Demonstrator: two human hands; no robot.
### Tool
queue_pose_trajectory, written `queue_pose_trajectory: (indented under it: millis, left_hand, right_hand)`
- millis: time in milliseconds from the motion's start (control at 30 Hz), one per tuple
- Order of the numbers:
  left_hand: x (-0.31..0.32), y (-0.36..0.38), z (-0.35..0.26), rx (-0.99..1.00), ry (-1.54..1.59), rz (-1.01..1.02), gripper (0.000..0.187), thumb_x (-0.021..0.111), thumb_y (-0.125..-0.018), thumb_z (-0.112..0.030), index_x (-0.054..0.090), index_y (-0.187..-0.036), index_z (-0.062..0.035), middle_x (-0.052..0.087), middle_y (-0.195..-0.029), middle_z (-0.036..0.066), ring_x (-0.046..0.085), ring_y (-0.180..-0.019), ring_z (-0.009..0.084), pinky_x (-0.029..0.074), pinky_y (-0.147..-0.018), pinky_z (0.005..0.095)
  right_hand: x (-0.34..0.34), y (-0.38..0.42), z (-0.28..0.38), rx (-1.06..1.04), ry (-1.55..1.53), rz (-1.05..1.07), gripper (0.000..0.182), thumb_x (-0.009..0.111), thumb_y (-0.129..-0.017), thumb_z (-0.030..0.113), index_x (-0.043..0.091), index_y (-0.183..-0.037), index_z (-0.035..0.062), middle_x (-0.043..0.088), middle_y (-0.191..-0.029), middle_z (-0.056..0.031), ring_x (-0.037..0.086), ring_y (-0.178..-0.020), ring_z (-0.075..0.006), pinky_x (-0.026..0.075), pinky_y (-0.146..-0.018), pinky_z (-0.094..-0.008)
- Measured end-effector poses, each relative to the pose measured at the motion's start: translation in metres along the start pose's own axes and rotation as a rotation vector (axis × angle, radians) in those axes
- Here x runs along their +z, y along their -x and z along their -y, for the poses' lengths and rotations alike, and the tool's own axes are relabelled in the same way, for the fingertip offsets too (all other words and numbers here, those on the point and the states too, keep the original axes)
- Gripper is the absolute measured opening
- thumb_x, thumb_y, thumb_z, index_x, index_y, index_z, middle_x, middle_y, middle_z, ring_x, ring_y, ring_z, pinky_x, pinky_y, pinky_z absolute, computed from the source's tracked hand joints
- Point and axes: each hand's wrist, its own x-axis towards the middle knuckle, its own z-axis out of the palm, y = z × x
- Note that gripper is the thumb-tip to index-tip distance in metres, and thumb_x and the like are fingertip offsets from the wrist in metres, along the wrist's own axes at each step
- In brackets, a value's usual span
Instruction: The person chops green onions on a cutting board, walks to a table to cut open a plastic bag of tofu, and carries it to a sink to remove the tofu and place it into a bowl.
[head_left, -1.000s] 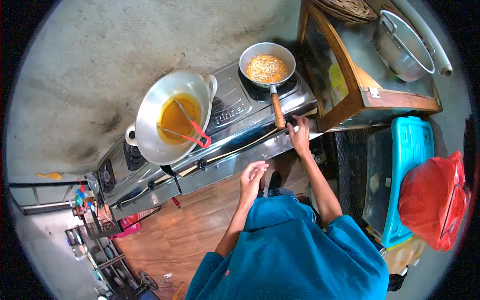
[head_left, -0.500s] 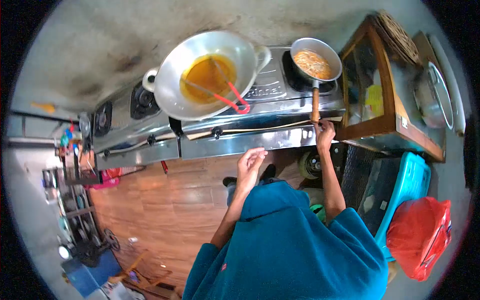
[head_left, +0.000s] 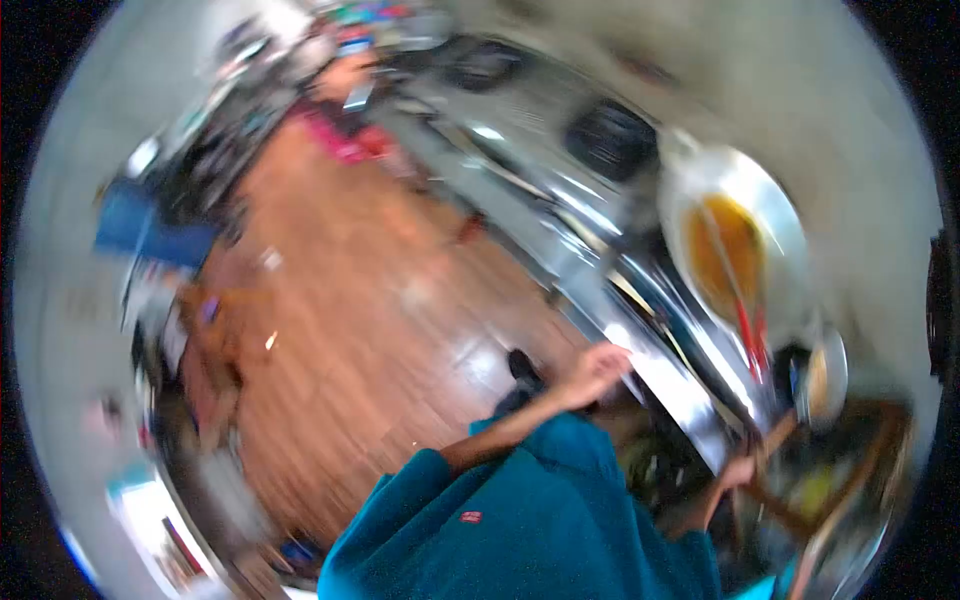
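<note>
The whole view is smeared by motion. My left hand [head_left: 598,370] hovers over the front edge of the stove [head_left: 650,370], its fingers blurred, and no object shows in it. Lower right, my right hand [head_left: 738,470] is at the stove's front, close to the wooden handle [head_left: 780,434] of a small saucepan [head_left: 828,378]; its fingers are too blurred to read. A large metal wok [head_left: 780,200] holds orange-brown liquid [head_left: 715,255], with red-handled tongs [head_left: 748,335] resting in it.
Two more burners [head_left: 610,138] are at the stove's far end. A wood-framed cabinet [head_left: 880,450] stands at the lower right. Wooden flooring [head_left: 360,330] spreads to the left, with a blue box [head_left: 155,225] and a rack [head_left: 215,150] beyond it.
The view has swung left, so the stove, wok and saucepan now appear farther right and tilted. More of the floor and room shows. My hands remain near the stove's front.
</note>
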Motion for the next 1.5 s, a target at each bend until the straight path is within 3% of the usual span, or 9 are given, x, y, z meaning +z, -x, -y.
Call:
queue_pose_trajectory:
  millis: [33,100,167,233,433,733,1000,1133,1500]
  left_hand:
    - [-0.015,-0.002,-0.010,-0.102,-0.079,0.076,0.023,0.061,-0.095,-0.017,0.061,-0.114,-0.0037,0.065,-0.109,0.006,0.059,-0.105,0.0130,0.046,-0.094,0.0289]
    - [-0.037,-0.005,-0.011,-0.062,-0.065,0.001,0.023,0.062,-0.094,-0.019,0.062,-0.112,-0.0042,0.065,-0.108,0.005,0.059,-0.106,0.0124,0.046,-0.094,0.0283]
    - [-0.065,-0.005,-0.018,-0.033,-0.020,-0.045,0.023,0.062,-0.095,-0.020,0.062,-0.111,-0.0040,0.065,-0.107,0.005,0.060,-0.103,0.0125,0.047,-0.093,0.0291]
    - [-0.093,-0.005,-0.024,0.004,-0.048,-0.103,0.022,0.061,-0.095,-0.019,0.062,-0.111,-0.0041,0.065,-0.106,0.004,0.061,-0.101,0.0123,0.047,-0.091,0.0292]
    - [-0.172,0.028,-0.042,-0.029,-0.004,-0.268,0.023,0.062,-0.094,-0.018,0.062,-0.112,-0.0037,0.066,-0.104,0.004,0.060,-0.097,0.0109,0.047,-0.088,0.0285]
    - [-0.329,0.107,-0.081,0.128,0.106,-0.976,0.017,0.066,-0.091,-0.017,0.065,-0.102,-0.0039,0.066,-0.093,0.003,0.060,-0.088,0.0098,0.048,-0.079,0.0261]
    - [-0.513,0.143,-0.157,0.220,0.274,-1.353,0.019,0.067,-0.090,-0.019,0.068,-0.095,-0.0014,0.069,-0.086,0.006,0.063,-0.083,0.0128,0.049,-0.080,0.0283]
    - [-0.649,0.144,-0.199,0.225,0.185,-1.457,0.022,0.067,-0.090,-0.019,0.068,-0.100,-0.0002,0.068,-0.086,0.008,0.063,-0.083,0.0151,0.049,-0.080,0.0294]
    - [-0.904,0.198,-0.281,0.753,0.238,-1.739,0.014,0.057,-0.089,-0.015,0.062,-0.088,-0.0014,0.064,-0.085,0.010,0.063,-0.082,0.0211,0.049,-0.077,0.0334]
  right_hand:
    - [0.019,-0.012,-0.028,0.281,0.695,0.421,0.050,0.060,-0.088,0.052,0.070,-0.107,0.0068,0.069,-0.074,-0.0061,0.065,-0.059,-0.0200,0.051,-0.050,-0.0324]
    - [-0.007,-0.020,0.023,0.137,0.262,0.073,0.029,0.053,-0.095,0.036,0.072,-0.101,0.0140,0.071,-0.078,-0.0079,0.065,-0.057,-0.0248,0.048,-0.046,-0.0349]
    - [-0.063,-0.038,0.113,0.333,0.374,0.318,0.046,0.057,-0.093,0.047,0.073,-0.100,0.0050,0.072,-0.089,-0.0136,0.067,-0.070,-0.0298,0.051,-0.056,-0.0412]
    - [0.046,-0.023,-0.060,-0.097,-0.270,0.184,0.039,0.057,-0.091,0.015,0.055,-0.128,0.0026,0.067,-0.106,-0.0129,0.064,-0.099,-0.0263,0.052,-0.088,-0.0333]
    - [0.120,-0.076,0.135,-0.358,-0.425,0.500,0.035,0.059,-0.091,0.016,0.057,-0.123,0.0018,0.067,-0.103,-0.0122,0.064,-0.096,-0.0248,0.052,-0.084,-0.0335]
    - [0.216,-0.092,0.487,-0.777,-0.573,0.923,0.028,0.061,-0.091,0.016,0.061,-0.114,0.0004,0.067,-0.096,-0.0109,0.064,-0.090,-0.0221,0.052,-0.078,-0.0338]
    - [0.270,0.081,0.745,-0.827,-0.666,1.284,0.023,0.063,-0.090,0.017,0.064,-0.105,-0.0009,0.067,-0.091,-0.0098,0.064,-0.085,-0.0196,0.051,-0.073,-0.0341]
    - [0.303,0.177,0.995,-0.907,-0.801,1.467,0.022,0.064,-0.090,0.017,0.066,-0.101,-0.0015,0.067,-0.088,-0.0092,0.064,-0.083,-0.0184,0.051,-0.070,-0.0343]
    - [0.025,0.380,1.537,-0.920,-1.276,2.310,0.027,0.055,-0.097,0.011,0.058,-0.119,-0.0041,0.067,-0.103,-0.0102,0.065,-0.094,-0.0174,0.053,-0.083,-0.0296]
